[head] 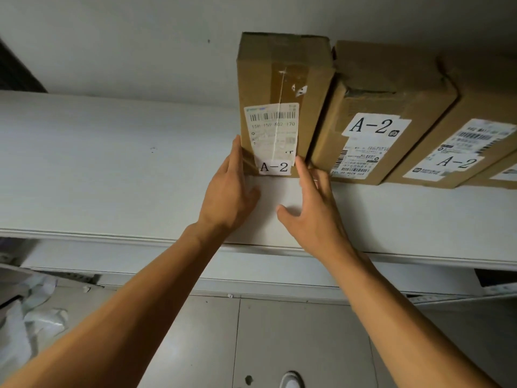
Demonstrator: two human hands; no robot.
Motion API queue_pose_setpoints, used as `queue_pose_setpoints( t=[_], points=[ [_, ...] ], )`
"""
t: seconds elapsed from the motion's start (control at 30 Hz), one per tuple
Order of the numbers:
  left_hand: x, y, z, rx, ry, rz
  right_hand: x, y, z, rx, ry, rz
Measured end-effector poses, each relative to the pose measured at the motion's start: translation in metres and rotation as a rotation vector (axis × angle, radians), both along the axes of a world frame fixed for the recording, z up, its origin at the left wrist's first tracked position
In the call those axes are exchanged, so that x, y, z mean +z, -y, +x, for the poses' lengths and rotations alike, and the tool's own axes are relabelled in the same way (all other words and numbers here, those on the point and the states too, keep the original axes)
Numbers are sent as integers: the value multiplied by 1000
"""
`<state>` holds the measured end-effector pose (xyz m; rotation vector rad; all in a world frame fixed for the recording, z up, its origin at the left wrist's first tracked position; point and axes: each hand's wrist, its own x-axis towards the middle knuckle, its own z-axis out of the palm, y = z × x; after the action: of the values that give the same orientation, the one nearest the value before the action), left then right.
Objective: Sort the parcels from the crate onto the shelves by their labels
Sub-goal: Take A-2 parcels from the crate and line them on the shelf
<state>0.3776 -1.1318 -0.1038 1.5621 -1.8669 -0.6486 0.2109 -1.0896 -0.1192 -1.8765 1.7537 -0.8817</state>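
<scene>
Parcel (282,105) marked A-2 stood centre frame on the shelf (112,163), beside matching boxes (377,116); my left hand (226,191) and right hand (313,203), fingers straight, flanked its end to square it.

The light is dim and even, with a cool grey-green cast and no visible source. Soft shadows lie on the white shelf (112,169) just under the two hands and in the dark gap right of the held box. No glare. The printed labels read slightly soft. Wide-angle distortion bows the shelf's front edge and stretches the forearms.
</scene>
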Motion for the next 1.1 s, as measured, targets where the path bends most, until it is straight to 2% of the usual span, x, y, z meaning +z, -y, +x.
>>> queue_pose_setpoints(
  t=[0.13,0.27,0.37,0.47,0.63,0.8,0.9,1.0,1.1],
  points=[
    [5,-28,16,-31,254,127,16,-17,-4,24,-113,107],
    [16,-82,36,-89,519,191,37,-62,-4,102,-285,323],
    [34,-125,47,-106,615,281,67,-100,-3,176,-336,437],
    [61,-168,54,-143,681,287,101,-133,-5,216,-411,414],
    [103,-230,66,-95,701,292,137,-186,6,263,-447,355],
    [124,-277,66,255,560,328,140,-207,29,267,-310,324],
    [126,-297,68,346,540,363,139,-208,35,312,-218,322],
    [129,-319,71,408,569,377,140,-202,27,415,-250,309],
    [129,-343,58,543,516,420,142,-197,17,518,-265,300]
  ],
)
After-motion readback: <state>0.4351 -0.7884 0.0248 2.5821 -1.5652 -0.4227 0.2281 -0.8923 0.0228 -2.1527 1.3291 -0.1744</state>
